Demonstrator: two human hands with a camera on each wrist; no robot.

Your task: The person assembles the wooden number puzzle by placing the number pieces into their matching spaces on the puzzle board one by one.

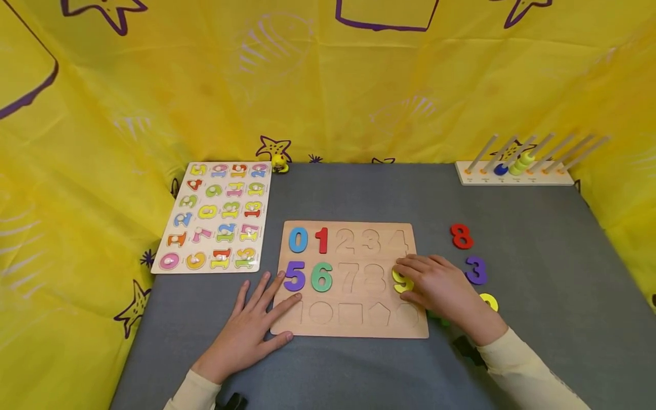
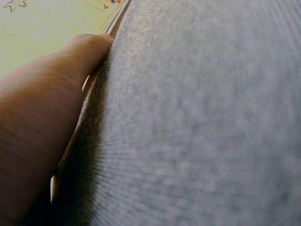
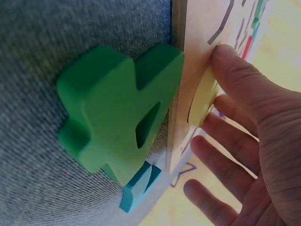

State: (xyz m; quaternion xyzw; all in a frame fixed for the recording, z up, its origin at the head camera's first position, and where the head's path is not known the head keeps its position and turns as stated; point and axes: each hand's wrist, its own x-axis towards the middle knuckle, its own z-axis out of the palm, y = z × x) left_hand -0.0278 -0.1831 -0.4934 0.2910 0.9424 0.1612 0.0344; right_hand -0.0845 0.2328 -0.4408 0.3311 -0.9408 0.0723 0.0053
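Observation:
A wooden number board (image 1: 348, 326) lies on the grey table. Blue 0 (image 1: 298, 240), red 1 (image 1: 321, 240), purple 5 (image 1: 294, 276) and green 6 (image 1: 322, 277) sit in its outlines. My right hand (image 1: 443, 293) is over the board's right edge, its thumb and fingertips on either side of a yellow 9 (image 1: 402, 281) at the end of the middle row. The 9 lies almost level with the board in the right wrist view. My left hand (image 1: 248, 330) rests with spread fingers at the board's lower left corner, fingertips on the wood.
Right of the board lie a red 8 (image 1: 462, 236), a purple 3 (image 1: 476, 270), a partly hidden yellow piece (image 1: 490, 301), a green 4 (image 3: 115, 117) and a teal piece (image 3: 138, 188). A second number puzzle (image 1: 212, 222) lies back left; a peg counting stand (image 1: 515, 173) stands back right.

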